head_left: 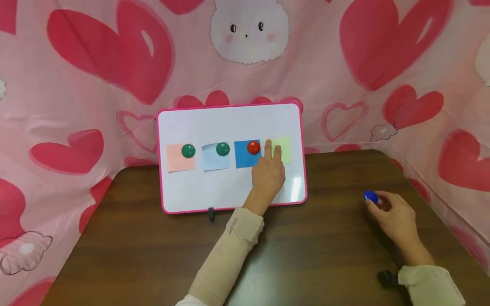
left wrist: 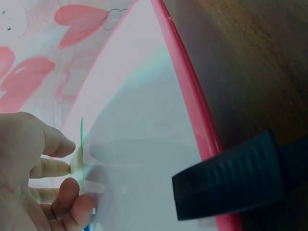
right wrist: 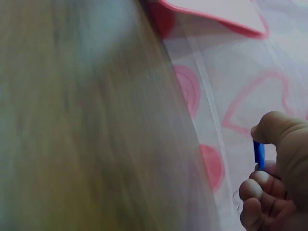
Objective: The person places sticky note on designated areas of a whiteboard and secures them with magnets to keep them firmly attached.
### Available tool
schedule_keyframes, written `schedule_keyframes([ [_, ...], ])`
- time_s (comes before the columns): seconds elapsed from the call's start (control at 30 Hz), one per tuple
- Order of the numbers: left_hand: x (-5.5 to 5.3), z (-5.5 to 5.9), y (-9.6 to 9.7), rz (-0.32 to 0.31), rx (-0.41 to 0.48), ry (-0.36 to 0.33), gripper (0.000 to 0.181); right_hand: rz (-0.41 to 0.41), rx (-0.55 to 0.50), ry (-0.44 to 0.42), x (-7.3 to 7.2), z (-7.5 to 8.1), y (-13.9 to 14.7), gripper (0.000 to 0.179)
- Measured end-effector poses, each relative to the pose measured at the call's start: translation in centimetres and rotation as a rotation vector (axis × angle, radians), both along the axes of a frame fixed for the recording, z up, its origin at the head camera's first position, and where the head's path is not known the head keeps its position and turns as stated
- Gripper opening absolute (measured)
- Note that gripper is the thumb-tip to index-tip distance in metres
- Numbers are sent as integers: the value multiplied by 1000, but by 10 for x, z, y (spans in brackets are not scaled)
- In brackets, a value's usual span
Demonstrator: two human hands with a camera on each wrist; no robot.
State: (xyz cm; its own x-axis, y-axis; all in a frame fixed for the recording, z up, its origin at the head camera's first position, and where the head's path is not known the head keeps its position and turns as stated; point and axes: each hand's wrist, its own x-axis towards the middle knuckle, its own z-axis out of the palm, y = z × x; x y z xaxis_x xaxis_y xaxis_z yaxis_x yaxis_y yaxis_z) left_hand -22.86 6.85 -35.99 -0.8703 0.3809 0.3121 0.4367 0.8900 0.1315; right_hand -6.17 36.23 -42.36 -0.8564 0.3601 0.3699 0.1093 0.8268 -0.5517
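Note:
My left hand (head_left: 269,173) reaches up to a small whiteboard (head_left: 233,191) with a pink frame. Two of its fingers lie straight against a pale green sticky note (head_left: 285,151), while the others are bent, as the left wrist view also shows. Between thumb and fingers my right hand (head_left: 398,217) pinches a round blue magnet (head_left: 370,196) above the table's right side. In the right wrist view that magnet (right wrist: 259,154) appears edge-on. Left of the green note hang a blue note (head_left: 245,159) with a red magnet (head_left: 254,147), a light blue note (head_left: 214,161) and a peach note (head_left: 178,159).
Green magnets (head_left: 223,148) sit on the light blue and peach notes. The whiteboard stands tilted at the back of a brown wooden table (head_left: 306,255). Behind it hangs a pink cloth (head_left: 321,72) printed with hearts. A small black clip (head_left: 211,214) is at the board's lower edge.

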Motion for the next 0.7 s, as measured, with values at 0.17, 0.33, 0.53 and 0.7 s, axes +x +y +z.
schedule_keyframes([
  [0.17, 2, -1, -1, -1, 2, 5, 60, 55, 15, 68, -11, 5, -15, 36],
  [0.33, 2, 0, -1, -4, 4, 4, 61, 84, 28, 128, -20, 10, -29, 34],
  [0.53, 2, 0, -2, -15, 13, -9, 68, 111, 18, 140, -30, 19, -45, 35],
  [0.7, 1, -1, -4, -23, 36, -1, 73, 133, 6, 144, -41, 31, -60, 35],
])
